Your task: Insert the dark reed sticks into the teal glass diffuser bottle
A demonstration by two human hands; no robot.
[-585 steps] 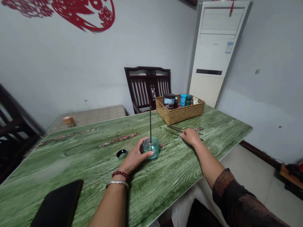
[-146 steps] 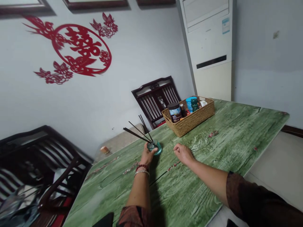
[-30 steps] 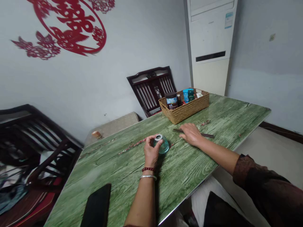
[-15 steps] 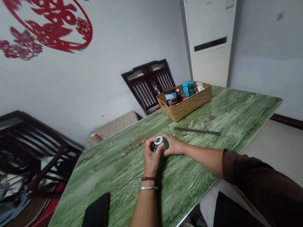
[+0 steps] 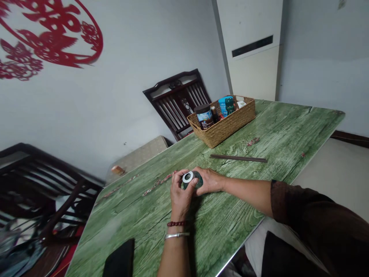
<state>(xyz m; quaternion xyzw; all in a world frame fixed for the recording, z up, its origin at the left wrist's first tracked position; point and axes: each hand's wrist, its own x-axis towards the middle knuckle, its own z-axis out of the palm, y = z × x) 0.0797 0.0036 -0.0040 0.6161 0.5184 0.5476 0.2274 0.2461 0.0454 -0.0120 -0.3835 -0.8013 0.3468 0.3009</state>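
Glass bottle (image 5: pixel 197 176): held between both hands.
Left hand (image 5: pixel 181 191): fingers are bent around white collar (image 5: pixel 184 179).
Right hand (image 5: pixel 210 180): side is cupped, fingertips hidden.
Dark sticks (image 5: pixel 238 158): laid at two o'clock from bottle.

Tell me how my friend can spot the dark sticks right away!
Find the green table, then the wicker basket on it. On the basket's near side lie the dark sticks. They're long, thin and lying flat, unlike the short, round glass bottle nearby.
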